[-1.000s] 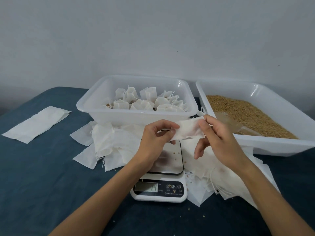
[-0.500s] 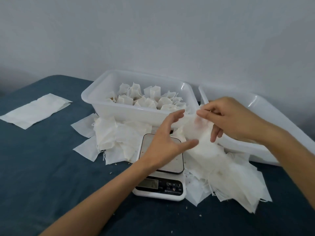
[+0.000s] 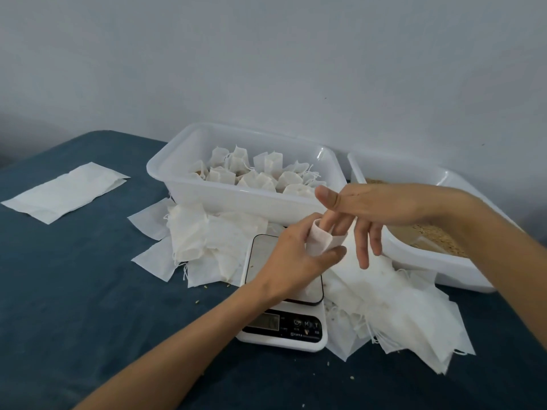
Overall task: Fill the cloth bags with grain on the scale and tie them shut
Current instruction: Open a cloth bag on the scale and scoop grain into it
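Cloth bag [image 3: 321, 238] is sitting above the scale [image 3: 284, 294], the left hand [image 3: 291, 261] gripping its side while the right hand's [image 3: 376, 208] straight fingers are reaching into its open mouth.

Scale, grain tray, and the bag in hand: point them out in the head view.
Scale [image 3: 296, 340]: head view, on its white front panel.
Grain tray [image 3: 426, 263]: head view, on its near white wall.
Bag [image 3: 321, 241]: head view, on the cloth held by the left hand [image 3: 291, 261].
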Demonstrator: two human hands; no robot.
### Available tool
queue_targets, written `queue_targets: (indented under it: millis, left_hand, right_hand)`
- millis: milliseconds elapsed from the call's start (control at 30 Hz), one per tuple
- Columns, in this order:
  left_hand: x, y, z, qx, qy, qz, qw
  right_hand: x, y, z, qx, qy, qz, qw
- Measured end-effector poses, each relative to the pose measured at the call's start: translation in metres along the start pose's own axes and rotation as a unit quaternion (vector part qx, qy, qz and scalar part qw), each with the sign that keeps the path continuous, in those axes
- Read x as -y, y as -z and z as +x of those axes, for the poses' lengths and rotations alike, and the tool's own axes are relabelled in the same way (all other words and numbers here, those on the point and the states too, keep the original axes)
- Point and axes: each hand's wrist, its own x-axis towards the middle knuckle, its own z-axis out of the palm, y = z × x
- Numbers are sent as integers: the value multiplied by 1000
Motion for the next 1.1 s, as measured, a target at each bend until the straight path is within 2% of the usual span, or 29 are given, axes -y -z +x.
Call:
queue_targets:
  millis: [167,233,300,367,400,467,533,667,800,967,1033,1100]
  left_hand:
    - [3,10,9,-59,3,-22,998]
    - [3,17,13,-83,11,-45,995]
    - [4,23,16,-96,20,-68,993]
    - [6,26,18,-103,30,-79,991]
    - [7,25,18,-103,35,-81,991]
    - [9,24,18,-98,41,-79,991]
    - [10,23,18,-91,44,-75,992]
    - [10,22,18,-87,39,-70,993]
    - [11,21,17,-84,44,-70,993]
    - [10,24,18,-92,39,-83,992]
    - [10,23,18,-91,37,-88,991]
    - [10,23,18,-87,34,-87,992]
  right_hand:
    - [-1,8,1,-34,57,18,998]
    - [-18,18,-3,-127,73,31,989]
    - [-53,30,-3,-264,59,11,963]
    - [-102,44,-2,-381,-4,-34,924]
    - [-129,50,-3,-397,-70,-66,913]
    - [-176,52,-7,-330,-205,-129,912]
    - [-206,43,-11,-255,-255,-142,922]
    - [-226,27,-7,-273,-217,-108,931]
    - [-239,31,6,-265,-226,-122,929]
    - [-267,45,-3,-341,-260,-138,893]
    - [-280,51,-14,-336,-288,-170,881]
    - [-287,56,-26,-314,-283,-190,886]
